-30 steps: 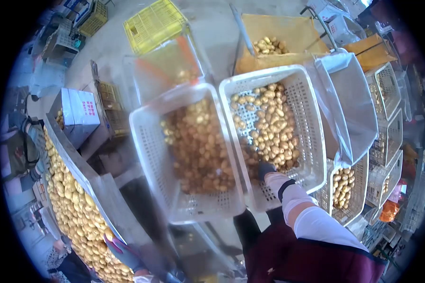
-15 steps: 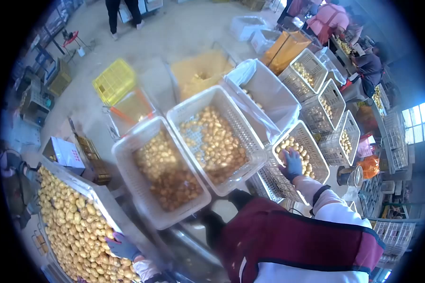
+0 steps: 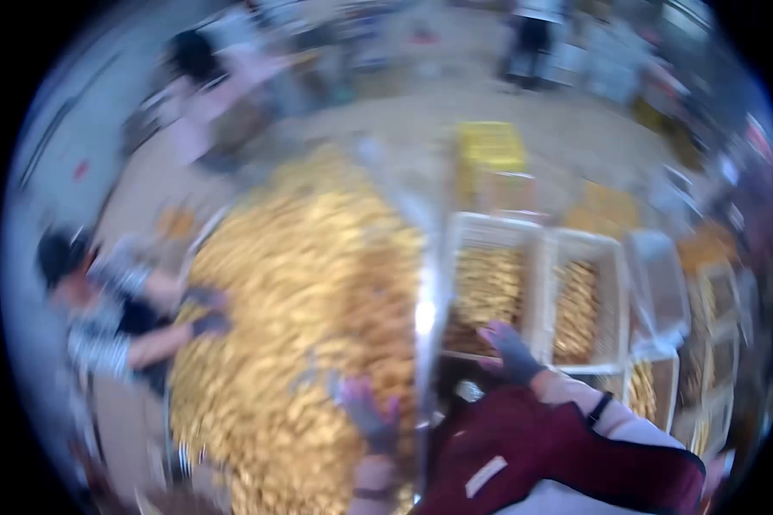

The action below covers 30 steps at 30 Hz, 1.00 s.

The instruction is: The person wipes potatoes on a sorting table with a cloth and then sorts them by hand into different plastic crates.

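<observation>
A large heap of small potatoes [image 3: 301, 283] fills the sorting table in front of me, blurred by motion. My left hand [image 3: 369, 416], in a grey glove with purplish fingertips, is over the near right part of the heap; its fingers look apart, with no potato visible in them. Across the table's metal edge [image 3: 424, 318], my right hand [image 3: 514, 354] has its gloved fingers stretched out above the near end of a white crate [image 3: 532, 283] part-filled with potatoes. A second white crate [image 3: 620, 300] with potatoes stands to its right.
A co-worker [image 3: 112, 309] on the left has both gloved hands in the heap. More potato crates [image 3: 661, 386] and a plastic-lined bin [image 3: 659, 292] stand to the right. A yellow crate [image 3: 489, 146] is behind; another person [image 3: 532, 43] stands farther back.
My view has swung left, bringing the heap to the middle. My right hand has left the potatoes in the right-side crate and is now near the left white crate.
</observation>
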Available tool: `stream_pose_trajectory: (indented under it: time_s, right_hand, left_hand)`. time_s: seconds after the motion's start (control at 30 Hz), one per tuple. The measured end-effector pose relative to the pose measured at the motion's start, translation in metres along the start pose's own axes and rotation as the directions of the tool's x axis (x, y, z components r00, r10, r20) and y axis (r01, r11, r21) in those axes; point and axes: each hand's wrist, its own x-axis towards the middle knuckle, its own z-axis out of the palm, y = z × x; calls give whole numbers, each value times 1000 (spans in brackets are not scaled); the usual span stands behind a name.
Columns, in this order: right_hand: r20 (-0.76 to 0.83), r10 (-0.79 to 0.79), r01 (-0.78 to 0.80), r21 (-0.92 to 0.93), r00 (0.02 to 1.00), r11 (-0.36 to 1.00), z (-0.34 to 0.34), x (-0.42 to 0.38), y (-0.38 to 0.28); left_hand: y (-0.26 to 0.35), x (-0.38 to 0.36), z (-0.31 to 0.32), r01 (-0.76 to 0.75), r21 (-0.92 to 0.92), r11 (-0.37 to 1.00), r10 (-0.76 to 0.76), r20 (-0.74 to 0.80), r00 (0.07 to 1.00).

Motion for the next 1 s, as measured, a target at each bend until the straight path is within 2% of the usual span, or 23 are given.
stream_pose_trajectory:
  time_s: [0.07, 0.13, 0.2, 0.23, 0.27, 0.37, 0.4, 0.5, 0.53, 0.63, 0.67, 0.77, 0.83, 0.9, 0.97, 1.0]
  right_hand:
    - [41, -129, 128, 21, 991, 992, 10, 52, -50]
    - [128, -226, 222, 44, 966, 974, 35, 86, -81]
    - [128, -363, 374, -68, 923, 925, 61, 107, -110]
    - [130, -421, 437, -130, 898, 890, 74, 108, -121]
    - [176, -437, 457, -92, 882, 885, 83, 117, -128]
    - [211, -367, 398, -131, 906, 908, 112, 144, -137]
    - [300, -304, 370, -197, 904, 908, 112, 160, -145]
    - [260, -313, 389, -329, 913, 860, 135, 205, -147]
    - [158, -481, 505, -219, 863, 835, 140, 223, -148]
    - [302, -381, 393, 25, 874, 919, 140, 267, -158]
    - [129, -469, 478, -53, 874, 877, 155, 278, -155]
    - [138, -541, 558, -183, 830, 810, 162, 310, -144]
    - [109, -344, 347, -13, 933, 938, 162, 355, -144]
    - [27, -339, 340, -37, 940, 940, 168, 394, -126]
    - [-110, -513, 420, -441, 852, 793, 190, 427, -123]
    - [-191, -429, 346, -354, 883, 869, 196, 438, -124]
  left_hand:
    - [-39, -47, -36, 200, 219, 955, -196, -41, 980]
    - [-57, -82, -63, 323, 374, 869, -296, -130, 946]
    - [-56, -84, -87, 424, 364, 829, -458, 9, 889]
    - [-60, -97, -78, 430, 375, 822, -453, -29, 891]
    - [-61, -106, -73, 436, 385, 813, -447, -68, 892]
    - [-59, -104, -59, 554, 372, 745, -567, -86, 820]
    - [-58, -103, -59, 575, 356, 736, -582, -101, 807]
    - [-49, -95, -65, 625, 325, 710, -632, -97, 769]
    - [-47, -93, -65, 634, 331, 699, -641, -102, 761]
    - [-51, -91, -63, 643, 364, 674, -655, -106, 748]
    - [-51, -92, -62, 644, 380, 664, -663, -100, 742]
    - [-54, -86, -62, 660, 390, 642, -684, -99, 723]
    - [-54, -84, -63, 679, 384, 626, -707, -88, 702]
    - [-55, -85, -64, 702, 382, 602, -736, -77, 673]
    - [-54, -84, -65, 712, 389, 585, -754, -64, 654]
    - [-53, -84, -64, 717, 392, 576, -761, -61, 645]
